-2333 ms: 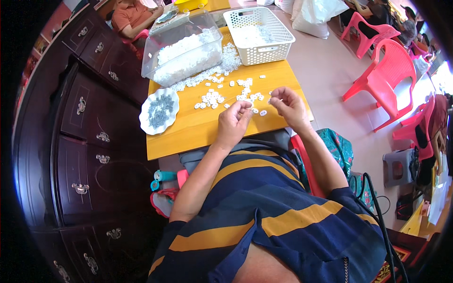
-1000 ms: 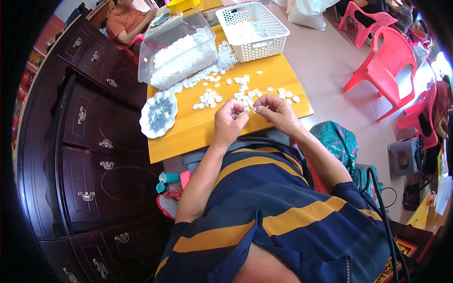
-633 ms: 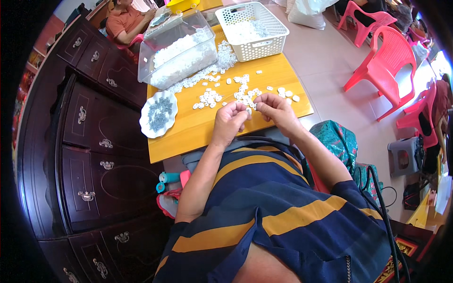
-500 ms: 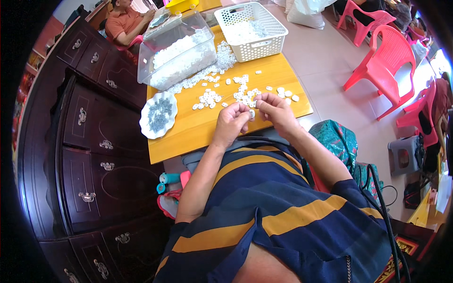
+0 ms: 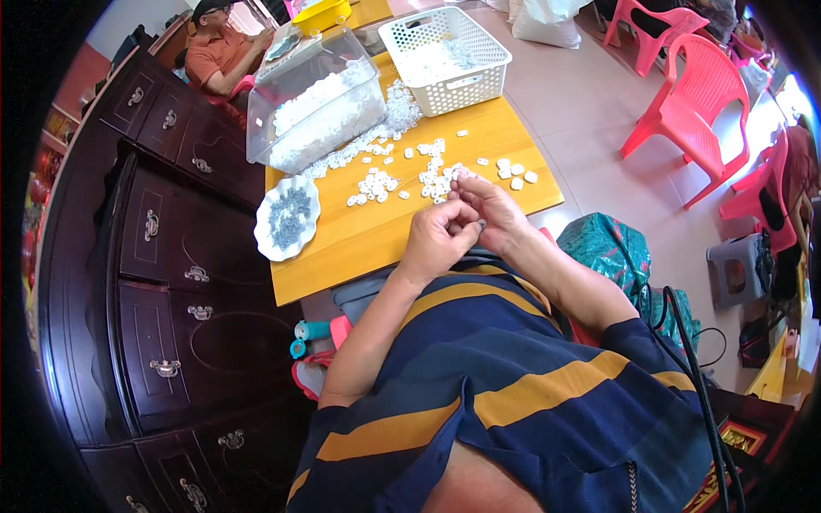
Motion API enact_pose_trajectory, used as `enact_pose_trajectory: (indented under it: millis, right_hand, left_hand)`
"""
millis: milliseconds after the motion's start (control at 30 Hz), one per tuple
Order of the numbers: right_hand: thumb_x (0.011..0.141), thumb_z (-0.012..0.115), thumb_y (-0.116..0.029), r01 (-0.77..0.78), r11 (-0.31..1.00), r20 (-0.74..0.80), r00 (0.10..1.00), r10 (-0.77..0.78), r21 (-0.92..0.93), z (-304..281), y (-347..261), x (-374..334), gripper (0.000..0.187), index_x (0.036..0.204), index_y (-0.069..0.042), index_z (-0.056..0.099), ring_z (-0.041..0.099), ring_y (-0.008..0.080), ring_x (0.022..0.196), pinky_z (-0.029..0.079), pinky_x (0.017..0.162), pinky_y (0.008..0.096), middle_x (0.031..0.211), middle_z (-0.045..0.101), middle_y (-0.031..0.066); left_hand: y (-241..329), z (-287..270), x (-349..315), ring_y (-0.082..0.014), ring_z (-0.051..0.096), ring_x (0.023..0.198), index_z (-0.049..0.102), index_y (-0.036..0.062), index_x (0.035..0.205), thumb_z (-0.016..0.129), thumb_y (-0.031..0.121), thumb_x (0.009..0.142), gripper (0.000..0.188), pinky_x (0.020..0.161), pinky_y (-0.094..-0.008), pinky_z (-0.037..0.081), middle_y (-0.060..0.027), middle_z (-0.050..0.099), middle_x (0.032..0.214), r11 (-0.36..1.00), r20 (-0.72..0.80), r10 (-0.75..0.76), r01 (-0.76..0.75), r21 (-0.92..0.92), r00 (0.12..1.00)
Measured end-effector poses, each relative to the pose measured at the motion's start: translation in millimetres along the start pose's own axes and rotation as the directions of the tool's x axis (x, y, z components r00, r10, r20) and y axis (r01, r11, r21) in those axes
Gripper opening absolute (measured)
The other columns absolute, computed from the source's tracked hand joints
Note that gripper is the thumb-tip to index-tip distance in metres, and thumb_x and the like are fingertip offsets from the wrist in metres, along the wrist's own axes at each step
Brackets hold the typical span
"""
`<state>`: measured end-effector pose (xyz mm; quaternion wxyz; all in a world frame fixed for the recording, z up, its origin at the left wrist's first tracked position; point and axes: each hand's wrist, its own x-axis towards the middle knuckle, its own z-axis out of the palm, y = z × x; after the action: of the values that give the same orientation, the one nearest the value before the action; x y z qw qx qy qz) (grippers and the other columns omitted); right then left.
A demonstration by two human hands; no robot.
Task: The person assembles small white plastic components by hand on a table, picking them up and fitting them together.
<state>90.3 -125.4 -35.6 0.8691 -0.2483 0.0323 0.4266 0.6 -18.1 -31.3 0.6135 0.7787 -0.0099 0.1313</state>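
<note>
Small white oval plastic pieces (image 5: 434, 184) lie in a loose cluster at the right hand's fingertips. The right hand (image 5: 498, 214) is turned partly palm up, index finger and thumb extended to the cluster's near edge; whether they are closed on a piece, I cannot tell. The left hand (image 5: 438, 244) crosses in front, fingers curled and thumb drawn in toward the right palm, with a small dark spot at the thumb tip; its grip is unclear. Both forearms rise from below, elbows bent.

The yellow wooden table (image 5: 342, 248) also carries a white scalloped dish (image 5: 278, 254) of grey bits (image 5: 289, 218), a clear plastic bin (image 5: 265, 111) heaped with white pieces, and a white perforated basket (image 5: 457, 96). A dark carved wooden cabinet (image 5: 222, 256) fills the left; a red plastic chair (image 5: 705, 77) stands on the tiled floor (image 5: 569, 141) at right.
</note>
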Motion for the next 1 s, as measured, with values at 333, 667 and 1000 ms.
enact_pose_trajectory:
  millis: [333, 667, 1000]
  right_hand:
    - [0.093, 0.069, -0.018, -0.052, 0.997, -0.113, 0.992, 0.057, 0.052, 5.3, -7.1, -4.0, 0.015, 0.104, -0.011, 0.061, 0.06, 0.0132, 0.082, 0.054, 0.077, 0.0292, 0.091, 0.062, 0.0017]
    - [0.09, 0.07, -0.014, 0.037, 0.999, -0.089, 0.995, -0.037, -0.005, -0.5, -13.6, -2.3, 0.017, 0.104, -0.011, 0.061, 0.061, 0.0126, 0.084, 0.052, 0.082, 0.0281, 0.093, 0.064, 0.001]
    - [0.094, 0.066, -0.014, 0.217, 0.85, 0.114, 0.976, -0.184, -0.48, -2.7, -28.4, -11.0, 0.014, 0.106, -0.009, 0.061, 0.059, 0.0078, 0.082, 0.048, 0.081, 0.023, 0.09, 0.062, -0.004]
  left_hand:
    - [16.9, -2.3, -5.3, -0.0034, 0.05, 0.061, 0.069, -0.0003, 0.103, 0.068, -0.002, 0.085, 0.018, 0.057, -0.0214, 0.043, 0.0016, 0.061, 0.074, 0.982, 0.074, 0.099, -0.11, 0.151, 0.992]
    - [17.2, -16.5, -8.7, -0.0041, 0.054, 0.066, 0.069, 0.0015, 0.113, 0.064, -0.002, 0.088, 0.026, 0.061, -0.0201, 0.045, 0.0015, 0.062, 0.084, 0.956, 0.172, -0.127, 0.167, -0.242, 0.977]
    - [10.4, -42.7, -8.6, -0.0077, 0.056, 0.065, 0.066, 0.0008, 0.119, 0.057, 0.004, 0.09, 0.03, 0.061, -0.0214, 0.05, -0.0008, 0.061, 0.087, 0.711, 0.082, -0.183, 0.19, -0.677, 0.98]
